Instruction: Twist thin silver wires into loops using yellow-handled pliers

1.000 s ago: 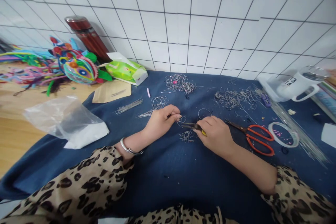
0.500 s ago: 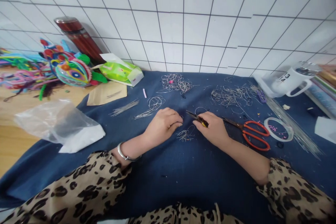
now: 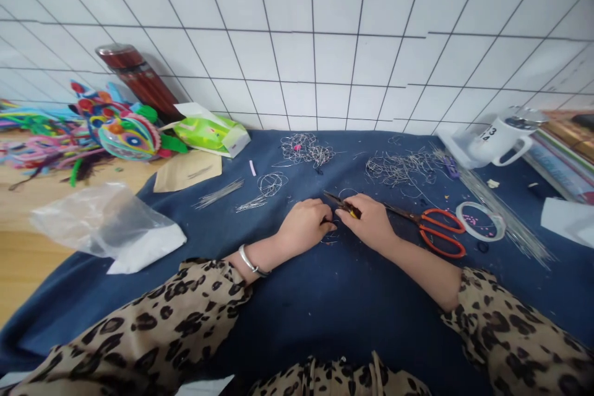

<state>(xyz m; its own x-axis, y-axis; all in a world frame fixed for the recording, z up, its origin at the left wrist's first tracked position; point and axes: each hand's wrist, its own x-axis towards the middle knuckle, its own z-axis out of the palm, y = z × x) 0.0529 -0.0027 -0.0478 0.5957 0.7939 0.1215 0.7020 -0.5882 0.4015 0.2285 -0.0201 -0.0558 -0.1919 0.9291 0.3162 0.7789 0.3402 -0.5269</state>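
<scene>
Pliers (image 3: 340, 202) with a bit of yellow at the handle are lying in the right hand (image 3: 370, 224), whose fingers are curling tight around the handles while the dark tips are poking out toward the wall, low over the blue cloth (image 3: 325, 315). The left hand (image 3: 304, 227) is sitting just beside it, knuckles up and fingers bunched, the fingertips pressing in against the right thumb; whether they are pinching a strand I cannot tell. A small tangle of wire (image 3: 330, 239) is lying on the cloth right under the two hands. A silver bangle (image 3: 250, 262) is circling the left wrist. Orange-handled scissors (image 3: 431, 227) are resting just beside the right hand, with a roll of clear tape (image 3: 481, 221) beyond them. Further back, heaps of bent wire (image 3: 399, 167) are spreading across the cloth, and a white mug (image 3: 500, 136) is standing near the wall.
</scene>
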